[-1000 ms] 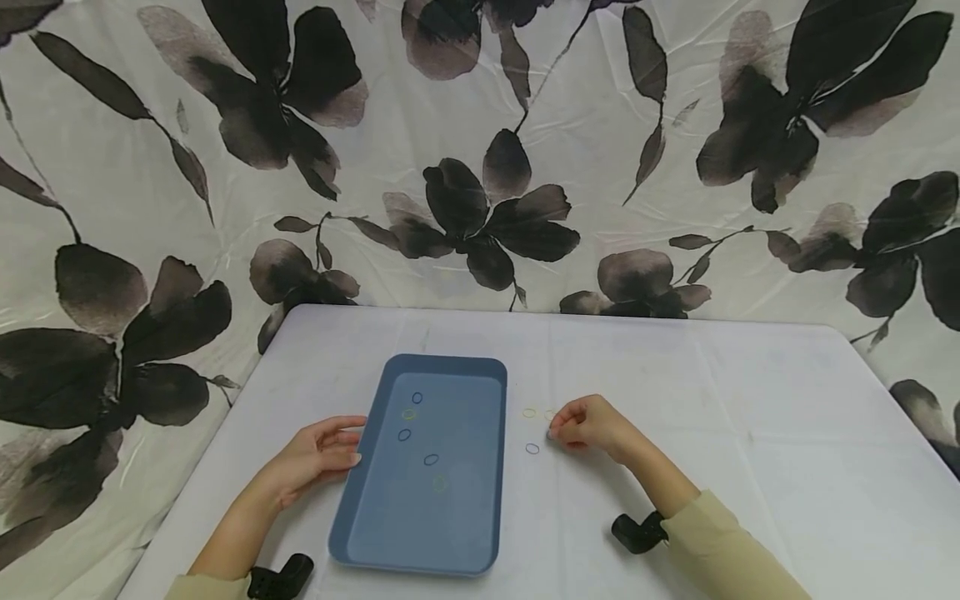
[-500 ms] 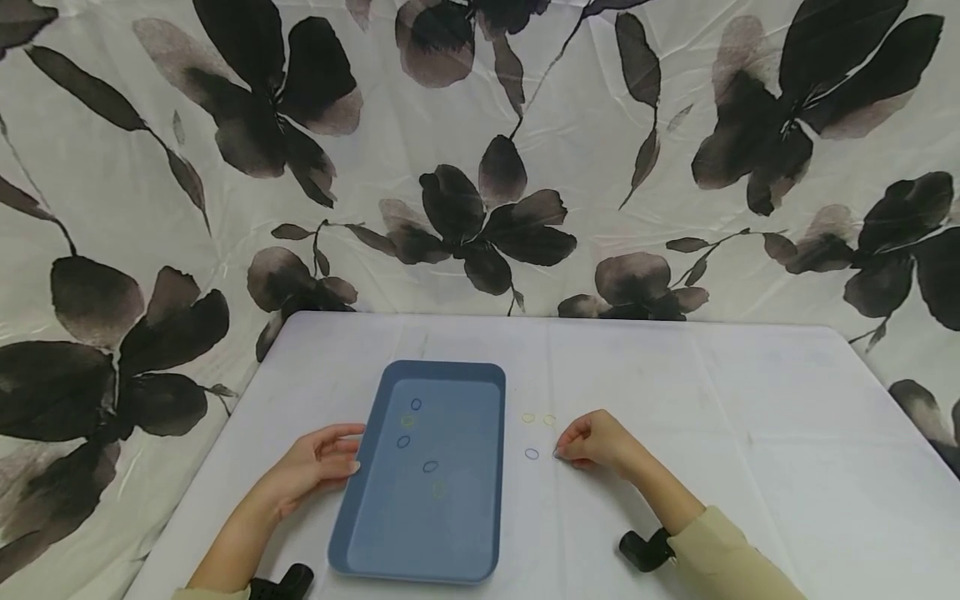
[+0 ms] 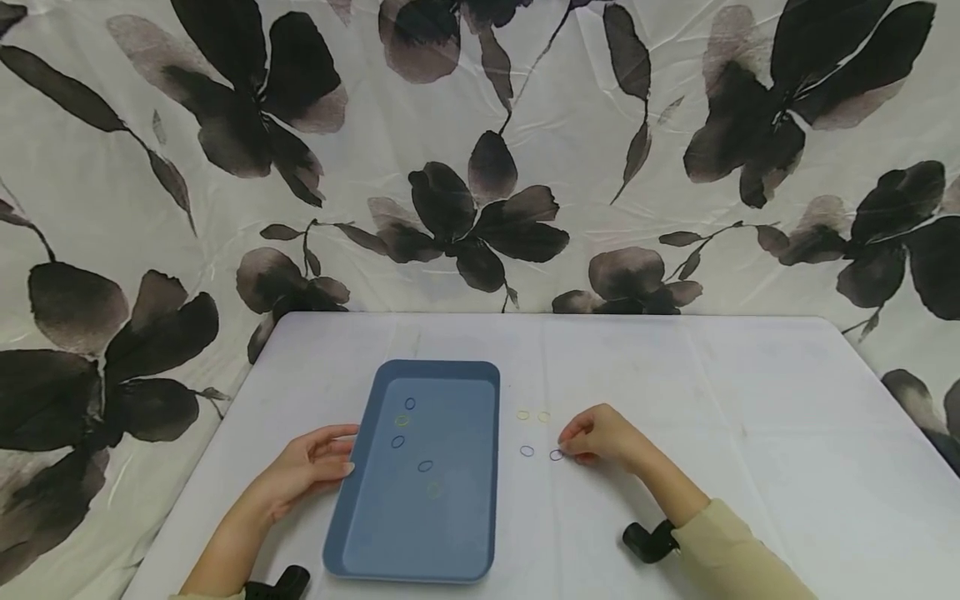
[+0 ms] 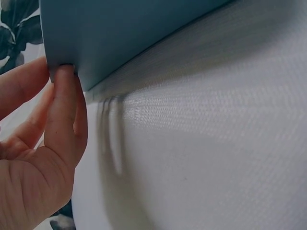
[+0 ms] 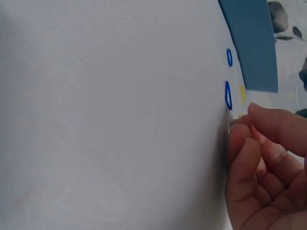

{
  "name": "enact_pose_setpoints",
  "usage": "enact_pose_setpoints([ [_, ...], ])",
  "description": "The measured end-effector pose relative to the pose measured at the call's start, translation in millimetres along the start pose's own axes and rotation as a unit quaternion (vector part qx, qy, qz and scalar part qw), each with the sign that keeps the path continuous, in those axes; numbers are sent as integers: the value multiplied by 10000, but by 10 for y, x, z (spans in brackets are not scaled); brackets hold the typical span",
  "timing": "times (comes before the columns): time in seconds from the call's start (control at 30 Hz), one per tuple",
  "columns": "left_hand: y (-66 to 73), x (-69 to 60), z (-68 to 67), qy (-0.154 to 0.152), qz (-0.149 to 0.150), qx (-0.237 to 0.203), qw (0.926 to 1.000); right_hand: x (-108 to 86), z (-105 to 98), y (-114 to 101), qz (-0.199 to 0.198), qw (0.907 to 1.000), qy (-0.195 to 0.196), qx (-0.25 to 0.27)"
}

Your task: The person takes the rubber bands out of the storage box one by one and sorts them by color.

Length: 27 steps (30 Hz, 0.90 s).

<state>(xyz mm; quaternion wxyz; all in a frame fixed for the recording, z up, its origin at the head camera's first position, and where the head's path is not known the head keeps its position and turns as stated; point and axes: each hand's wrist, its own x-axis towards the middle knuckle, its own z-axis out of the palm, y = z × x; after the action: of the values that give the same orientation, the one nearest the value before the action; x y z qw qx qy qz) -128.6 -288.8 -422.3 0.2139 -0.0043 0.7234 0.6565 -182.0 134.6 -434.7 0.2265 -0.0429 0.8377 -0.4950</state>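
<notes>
The right hand (image 3: 606,435) had its fingers loosely curled, thumb tip near the bent index finger, just beside a dark blue ring (image 3: 551,456) on the desk (image 3: 675,367); whether they touched could not be told. The left hand (image 3: 300,467) was relaxed, its fingertips touching the long side of a blue tray (image 3: 412,537). Between the tray and the right hand lay a second blue ring (image 3: 527,456) and, farther back, two yellow rings (image 3: 522,419). In the tray's far half and near its middle were three blue rings (image 3: 425,472) and two yellow ones. Black devices (image 3: 648,543) sat at both wrists, by beige sleeves (image 3: 738,554). A floral cloth (image 3: 570,167) hung behind.
</notes>
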Motion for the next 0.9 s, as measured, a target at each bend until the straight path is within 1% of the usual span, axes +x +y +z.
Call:
enact_pose_setpoints([
  [0.17, -3, 4, -2, -22, -11, -33, 10000, 18, -73, -69, -67, 9997, -160, 147],
  [0.43, -5, -3, -16, -75, -35, -70, 9999, 106, -100, -287, -184, 9987, -349, 335],
  [0.57, -5, -11, -14, -51, -41, -52, 10000, 162, -37, -419, -271, 9975, -498, 423],
  [0.7, -7, -13, -14, -56, -20, -21, 10000, 216, 77, -543, -396, 9953, -714, 529],
  [0.9, -18, -10, -24, -16, -29, 11, 10000, 292, 257, -659, -579, 9912, -960, 707],
])
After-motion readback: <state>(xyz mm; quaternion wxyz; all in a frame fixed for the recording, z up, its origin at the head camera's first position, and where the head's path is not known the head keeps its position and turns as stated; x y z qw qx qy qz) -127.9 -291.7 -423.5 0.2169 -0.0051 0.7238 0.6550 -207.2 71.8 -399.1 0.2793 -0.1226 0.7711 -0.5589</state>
